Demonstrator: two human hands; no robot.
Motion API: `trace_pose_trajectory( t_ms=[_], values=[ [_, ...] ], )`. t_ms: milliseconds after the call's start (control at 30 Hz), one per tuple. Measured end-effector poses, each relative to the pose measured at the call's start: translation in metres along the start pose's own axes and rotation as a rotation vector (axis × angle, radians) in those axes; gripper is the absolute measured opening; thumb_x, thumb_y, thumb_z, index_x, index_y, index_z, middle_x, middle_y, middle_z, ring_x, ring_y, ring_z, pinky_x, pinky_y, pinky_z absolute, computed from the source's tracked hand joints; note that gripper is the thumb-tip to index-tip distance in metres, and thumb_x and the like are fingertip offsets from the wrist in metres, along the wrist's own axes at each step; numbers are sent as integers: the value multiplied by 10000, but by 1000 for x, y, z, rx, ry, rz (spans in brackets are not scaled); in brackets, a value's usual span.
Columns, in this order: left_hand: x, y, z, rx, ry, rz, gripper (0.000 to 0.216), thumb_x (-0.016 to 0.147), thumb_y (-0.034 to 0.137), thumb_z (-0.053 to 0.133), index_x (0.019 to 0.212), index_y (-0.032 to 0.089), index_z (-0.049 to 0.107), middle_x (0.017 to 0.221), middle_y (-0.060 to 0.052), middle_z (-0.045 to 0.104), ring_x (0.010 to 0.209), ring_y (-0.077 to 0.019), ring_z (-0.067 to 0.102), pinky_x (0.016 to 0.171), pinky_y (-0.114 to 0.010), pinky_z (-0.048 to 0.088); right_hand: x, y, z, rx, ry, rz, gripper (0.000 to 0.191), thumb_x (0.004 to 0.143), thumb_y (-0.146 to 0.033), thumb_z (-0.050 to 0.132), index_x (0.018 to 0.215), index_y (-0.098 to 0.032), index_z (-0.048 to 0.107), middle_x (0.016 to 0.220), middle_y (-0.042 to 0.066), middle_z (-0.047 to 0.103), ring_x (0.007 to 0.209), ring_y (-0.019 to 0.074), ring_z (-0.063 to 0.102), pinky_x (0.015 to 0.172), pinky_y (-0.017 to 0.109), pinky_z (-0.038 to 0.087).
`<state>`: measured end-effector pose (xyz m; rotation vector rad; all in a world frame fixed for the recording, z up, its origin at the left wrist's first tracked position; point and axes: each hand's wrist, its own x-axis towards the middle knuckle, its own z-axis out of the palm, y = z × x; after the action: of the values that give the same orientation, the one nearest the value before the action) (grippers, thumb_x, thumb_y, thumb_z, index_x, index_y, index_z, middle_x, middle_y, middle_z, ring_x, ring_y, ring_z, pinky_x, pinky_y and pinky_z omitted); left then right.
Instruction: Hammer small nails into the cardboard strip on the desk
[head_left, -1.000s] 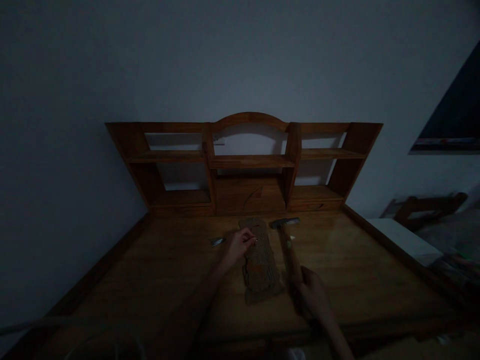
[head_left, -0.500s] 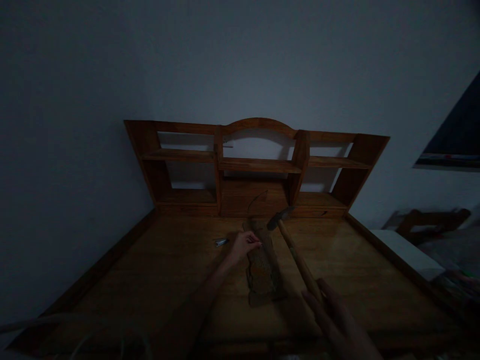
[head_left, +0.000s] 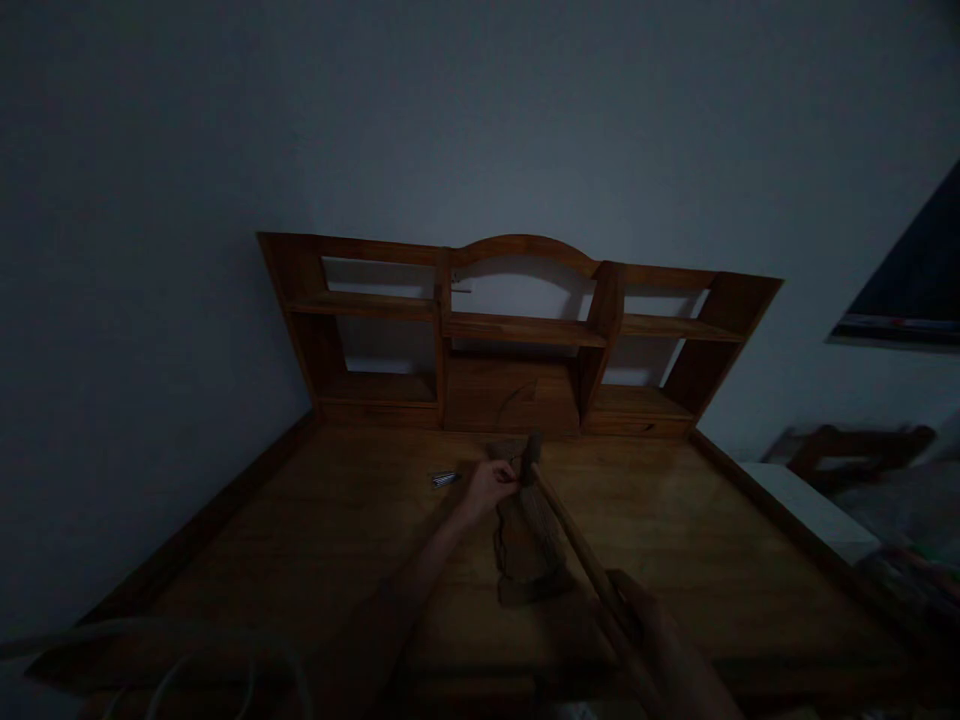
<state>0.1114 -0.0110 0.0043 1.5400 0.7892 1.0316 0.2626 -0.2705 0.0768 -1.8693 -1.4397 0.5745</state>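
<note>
A rough, bark-like piece of wood (head_left: 525, 530) lies on the wooden desk (head_left: 337, 540) in dim light. My left hand (head_left: 489, 487) rests at its far left edge with fingers pinched together, apparently on a small nail too small to make out. My right hand (head_left: 645, 620) grips the wooden handle of a hammer (head_left: 570, 540). The hammer's metal head (head_left: 532, 455) hangs just above the wood, right beside my left fingertips.
Small metal items, perhaps nails (head_left: 445, 478), lie on the desk left of my left hand. A wooden hutch with open shelves (head_left: 517, 330) stands at the desk's back. A chair (head_left: 855, 450) and a pale surface (head_left: 810, 505) are to the right.
My right hand lifted the hammer off the desk and swung its head leftward, down to my left fingertips. My left hand stayed pinched at the wood's edge. The camera shifted slightly.
</note>
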Motion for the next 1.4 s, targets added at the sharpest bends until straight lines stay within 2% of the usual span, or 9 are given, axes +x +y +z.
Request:
trace_pose_trajectory(
  t_ms=[167, 300, 433, 700, 867, 967, 1133, 1300, 1400],
  values=[
    [-1, -1, -1, 3, -16, -1, 167, 566, 220, 742, 591, 126, 606, 567, 10, 599, 552, -116, 548, 538, -203, 371, 4, 10, -6, -33, 30, 30, 573, 791, -520, 517, 1227, -152, 572, 1222, 149, 633, 1141, 266, 581, 898, 286, 483],
    [0, -5, -1, 5, -10, 3, 148, 561, 204, 725, 593, 131, 600, 582, 12, 600, 565, -112, 543, 544, -199, 376, 2, -1, -9, 0, 50, 25, 516, 801, -523, 522, 1179, -184, 605, 1190, 125, 658, 1114, 258, 601, 838, 265, 507],
    [2, -8, -2, 9, -13, -3, 124, 540, 166, 702, 594, 133, 596, 563, 22, 582, 544, -107, 529, 518, -191, 354, -1, -11, -8, 33, 4, -2, 430, 829, -473, 492, 1121, -190, 633, 1167, 116, 672, 1101, 250, 610, 749, 240, 520],
    [3, -9, -2, 18, -15, -9, 129, 529, 153, 708, 582, 130, 593, 557, 28, 572, 543, -106, 525, 521, -194, 361, 4, -6, -6, 46, -116, -2, 435, 847, -465, 486, 1150, -178, 608, 1119, 126, 691, 1032, 245, 645, 775, 257, 513],
    [1, -6, 0, 13, -15, -11, 210, 554, 261, 755, 567, 133, 589, 557, 14, 582, 549, -113, 528, 522, -200, 371, 2, -16, -9, 54, 39, 28, 480, 820, -515, 511, 1154, -186, 612, 1163, 121, 672, 1107, 260, 604, 767, 251, 511],
    [1, -5, 0, 4, -15, -9, 230, 546, 279, 765, 574, 134, 588, 564, 13, 580, 559, -116, 534, 532, -202, 377, 2, -20, -9, 66, 16, 0, 467, 812, -511, 511, 1128, -187, 626, 1126, 127, 688, 1084, 270, 617, 724, 250, 515],
    [0, -5, -1, -16, -29, 7, 190, 529, 217, 750, 582, 134, 588, 575, 23, 573, 559, -108, 531, 544, -200, 374, 3, -18, -5, 59, 1, -18, 411, 836, -485, 488, 1066, -187, 650, 998, 111, 728, 940, 248, 677, 679, 244, 513],
    [0, -5, 1, -25, -40, 2, 207, 560, 261, 741, 580, 136, 577, 564, 17, 573, 549, -111, 530, 543, -208, 376, 2, -17, -6, 58, 55, 15, 436, 813, -494, 524, 1114, -196, 629, 1123, 119, 690, 1072, 261, 624, 696, 237, 509],
    [0, -5, 0, -22, -39, -3, 210, 560, 265, 744, 581, 133, 582, 553, 19, 567, 535, -108, 517, 527, -206, 363, 2, -18, -7, 22, 29, 22, 441, 830, -491, 505, 1128, -189, 623, 1091, 115, 702, 1037, 252, 640, 742, 250, 502]
  ],
)
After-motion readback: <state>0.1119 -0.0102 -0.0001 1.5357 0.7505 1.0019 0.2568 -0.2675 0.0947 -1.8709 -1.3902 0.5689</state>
